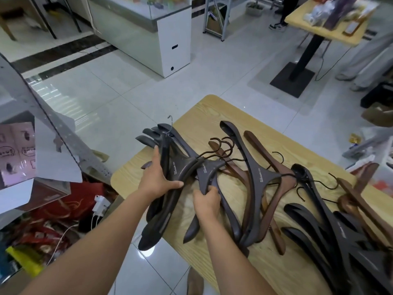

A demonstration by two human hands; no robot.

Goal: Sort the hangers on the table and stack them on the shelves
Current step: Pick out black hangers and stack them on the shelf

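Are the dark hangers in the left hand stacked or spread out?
Stacked. The left hand grips the dark hangers as one bundle, their arms overlapping and the ends fanned slightly.

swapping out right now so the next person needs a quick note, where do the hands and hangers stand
Left hand grips a bundle of dark hangers at the left edge of the table.
Right hand grips another dark hanger beside it.
Done: some dark ones gathered.
Left: brown hangers and the dark pile on the right lie mixed; no hanger shows on the metal shelf.
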